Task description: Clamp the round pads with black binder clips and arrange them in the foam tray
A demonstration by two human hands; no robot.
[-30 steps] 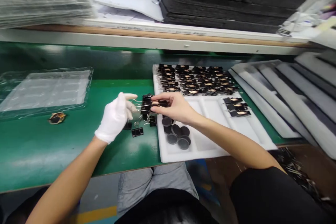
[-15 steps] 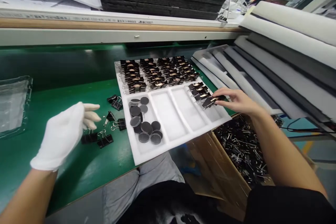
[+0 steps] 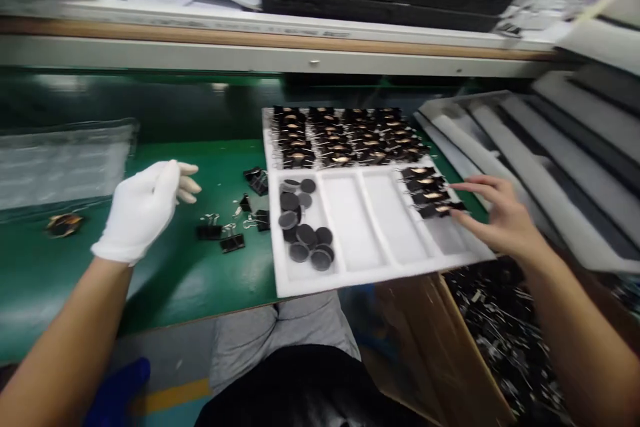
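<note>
My right hand (image 3: 505,213), bare, is at the right compartment of a white tray (image 3: 357,267), thumb and fingers apart. Just beside its fingertips lies a short column of black binder clips (image 3: 427,193) with tan edges showing between them. My left hand (image 3: 147,210), in a white glove, hovers over the green table with its fingers stretched out and nothing in them. Several loose binder clips (image 3: 233,242) sit between that hand and the tray. Dark round discs (image 3: 306,235) fill part of the tray's front left compartment. Filled rows of clipped pieces (image 3: 337,140) occupy the tray's back half.
On the left lies a clear plastic tray (image 3: 65,160), with a small dark round piece with a gold rim (image 3: 65,223) before it. A cardboard box (image 3: 425,340) holding many binder clips is below right. Grey-white sheets (image 3: 530,153) lean behind my right hand.
My right hand has let go of a clipped piece, which now lies at the front of the short column. The view has swung left, bringing the small round piece into sight.
</note>
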